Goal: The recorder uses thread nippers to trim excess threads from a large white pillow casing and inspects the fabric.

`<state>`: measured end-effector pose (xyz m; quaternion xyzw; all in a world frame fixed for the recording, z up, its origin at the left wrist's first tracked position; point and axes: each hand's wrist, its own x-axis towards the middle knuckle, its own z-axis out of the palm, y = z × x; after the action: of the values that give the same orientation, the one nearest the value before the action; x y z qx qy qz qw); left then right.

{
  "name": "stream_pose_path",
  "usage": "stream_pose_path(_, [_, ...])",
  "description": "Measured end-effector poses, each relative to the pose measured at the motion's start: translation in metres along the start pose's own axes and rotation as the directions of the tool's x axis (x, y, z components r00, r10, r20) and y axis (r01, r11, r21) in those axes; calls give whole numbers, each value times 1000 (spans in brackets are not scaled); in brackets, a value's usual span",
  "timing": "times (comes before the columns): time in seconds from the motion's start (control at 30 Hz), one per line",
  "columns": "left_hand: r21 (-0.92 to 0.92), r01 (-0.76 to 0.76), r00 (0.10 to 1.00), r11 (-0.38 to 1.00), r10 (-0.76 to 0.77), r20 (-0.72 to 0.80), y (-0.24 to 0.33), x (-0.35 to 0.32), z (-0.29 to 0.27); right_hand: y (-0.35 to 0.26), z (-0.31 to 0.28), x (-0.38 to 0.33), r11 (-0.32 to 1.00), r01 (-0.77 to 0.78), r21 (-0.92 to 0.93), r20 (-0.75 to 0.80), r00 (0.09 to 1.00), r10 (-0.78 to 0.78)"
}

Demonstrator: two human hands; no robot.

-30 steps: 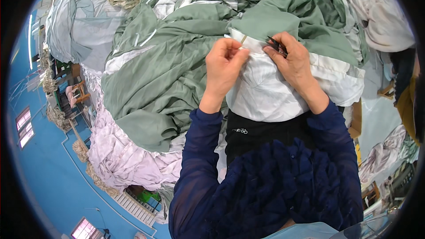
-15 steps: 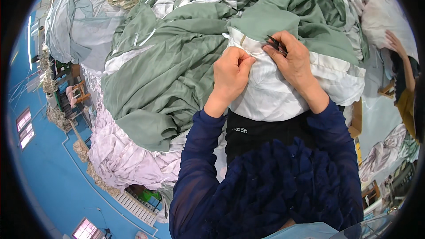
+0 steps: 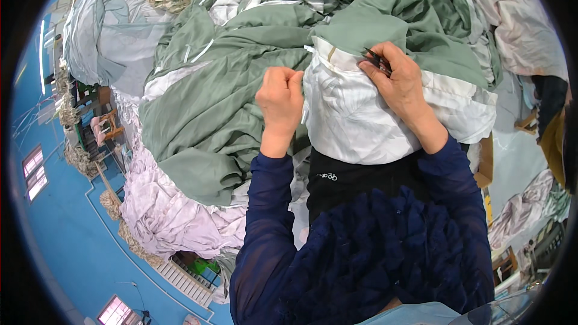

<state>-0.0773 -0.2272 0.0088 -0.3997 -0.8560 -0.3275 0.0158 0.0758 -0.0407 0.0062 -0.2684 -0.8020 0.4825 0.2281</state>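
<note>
At lower left, crumpled lilac cloth (image 3: 180,207), then softly draped sage-green fabric (image 3: 208,111), the left hand (image 3: 280,103) above it in a closed fist, its inside hidden, smooth white cloth (image 3: 355,120) with a flat band over the lap, slim dark snips (image 3: 377,60) gripped by the right hand (image 3: 402,87) at that band.

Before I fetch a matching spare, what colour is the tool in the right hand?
The tool looks black, as the head view shows.
</note>
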Motion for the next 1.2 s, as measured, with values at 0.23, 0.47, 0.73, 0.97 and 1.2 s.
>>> stream_pose_path(0.23, [312, 122, 990, 942, -92, -110, -60, -15, -22, -1, 1, -1, 1000, 2, 7, -5, 1000, -2])
stream_pose_path(0.47, [-150, 572, 807, 807, -586, -76, -62, -15, -69, 1, -3, -3, 1000, 20, 7, -5, 1000, -20])
stream_pose_path(0.73, [-861, 501, 848, -89, -145, 509, 69, 13, -55, -24, -49, -25, 836, -161, 524, 144, 985, 99])
stream_pose_path(0.97, [-671, 695, 718, -258, 191, 669, 174, 12, -5, -47, -114, -68, 863, 73, 500, -89, 996, -32])
stream_pose_path(1.2, [-660, 737, 669, -146, 300, 680, 237, -13, 15, -50, -142, -108, 988, 133, 76, -295, 950, -105])
